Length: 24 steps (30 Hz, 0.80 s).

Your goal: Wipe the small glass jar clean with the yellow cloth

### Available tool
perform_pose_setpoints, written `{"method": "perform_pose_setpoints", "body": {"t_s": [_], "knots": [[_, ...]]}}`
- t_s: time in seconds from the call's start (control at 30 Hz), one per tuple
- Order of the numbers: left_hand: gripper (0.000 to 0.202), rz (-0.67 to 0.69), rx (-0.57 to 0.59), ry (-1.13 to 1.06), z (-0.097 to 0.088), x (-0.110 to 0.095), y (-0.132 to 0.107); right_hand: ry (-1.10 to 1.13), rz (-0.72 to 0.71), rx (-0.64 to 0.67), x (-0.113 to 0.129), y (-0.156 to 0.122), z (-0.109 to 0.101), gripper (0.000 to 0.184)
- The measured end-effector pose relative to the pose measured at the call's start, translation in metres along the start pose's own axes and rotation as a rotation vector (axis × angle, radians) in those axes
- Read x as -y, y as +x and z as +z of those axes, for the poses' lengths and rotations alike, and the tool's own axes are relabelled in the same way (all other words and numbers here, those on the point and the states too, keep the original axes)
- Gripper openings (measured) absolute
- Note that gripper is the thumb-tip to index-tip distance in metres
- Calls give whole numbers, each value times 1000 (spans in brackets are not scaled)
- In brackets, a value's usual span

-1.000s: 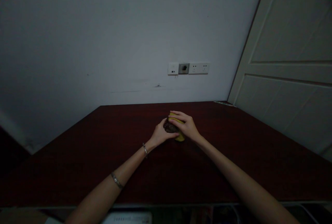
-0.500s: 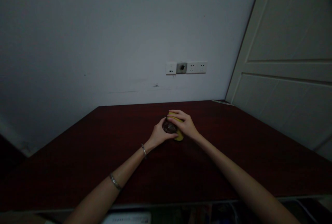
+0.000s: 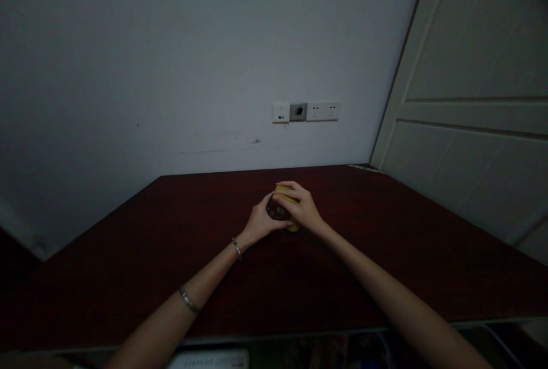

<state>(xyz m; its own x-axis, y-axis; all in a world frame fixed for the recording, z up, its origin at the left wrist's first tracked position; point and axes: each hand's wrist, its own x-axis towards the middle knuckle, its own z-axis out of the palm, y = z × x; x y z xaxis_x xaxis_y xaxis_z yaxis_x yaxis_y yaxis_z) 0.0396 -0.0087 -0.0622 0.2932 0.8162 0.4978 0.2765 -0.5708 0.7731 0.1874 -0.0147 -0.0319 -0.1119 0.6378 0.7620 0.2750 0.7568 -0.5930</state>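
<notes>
Dark red wood makes up the table (image 3: 128,278), and we find both hands meeting on it a little right of its middle, toward the far side. The left hand (image 3: 258,222) is curled around a dark round thing (image 3: 277,213), with thumb and fingers closed on its near side. The right hand (image 3: 303,208) lies over a yellow piece (image 3: 293,226), fingers bent across its top and clasping it. Yellow shows only behind those fingers and low under the palm. The two things touch each other between the hands, and in this dim light we cannot tell what either is. Both sit on the tabletop, short of the far edge where the wood meets the white wall (image 3: 171,72).

We see a wide stretch of wood between the hands and each side. The left edge runs on a slant from the far corner down toward the near left. On the right the wood reaches along the foot of a pale panelled door (image 3: 471,129). The near edge crosses under both forearms, well apart from the hands. A row of wall sockets (image 3: 306,112) sits above the hands, well clear of the table. The left arm wears a bracelet at the wrist (image 3: 235,247) and a second band (image 3: 187,299) farther up the forearm.
</notes>
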Motion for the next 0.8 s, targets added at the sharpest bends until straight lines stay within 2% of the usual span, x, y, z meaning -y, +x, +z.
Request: {"method": "perform_pose_setpoints", "body": {"t_s": [0.13, 0.2, 0.33, 0.43, 0.53, 0.63, 0.73, 0.8], "knots": [[84, 0, 13, -95, 0, 0, -1, 193, 204, -81, -7, 5, -2, 21], [82, -26, 12, -185, 1, 0, 0, 248, 261, -99, -10, 7, -3, 25], [72, -109, 5, -408, 2, -2, 4, 242, 249, -122, -11, 7, -3, 27], [61, -178, -8, -487, 2, -5, 5, 239, 206, -101, -10, 6, -4, 27], [56, -258, -13, -543, 1, -8, 4, 243, 148, -27, -11, 5, -8, 27], [56, -332, 5, -591, 0, -7, 3, 282, 132, 119, -14, 4, -14, 36], [53, -363, 36, -603, -2, -4, 3, 316, 137, 247, -16, 2, -18, 54], [50, -374, 42, -598, -3, -3, 3, 273, 121, 273, -17, -1, -16, 73]]}}
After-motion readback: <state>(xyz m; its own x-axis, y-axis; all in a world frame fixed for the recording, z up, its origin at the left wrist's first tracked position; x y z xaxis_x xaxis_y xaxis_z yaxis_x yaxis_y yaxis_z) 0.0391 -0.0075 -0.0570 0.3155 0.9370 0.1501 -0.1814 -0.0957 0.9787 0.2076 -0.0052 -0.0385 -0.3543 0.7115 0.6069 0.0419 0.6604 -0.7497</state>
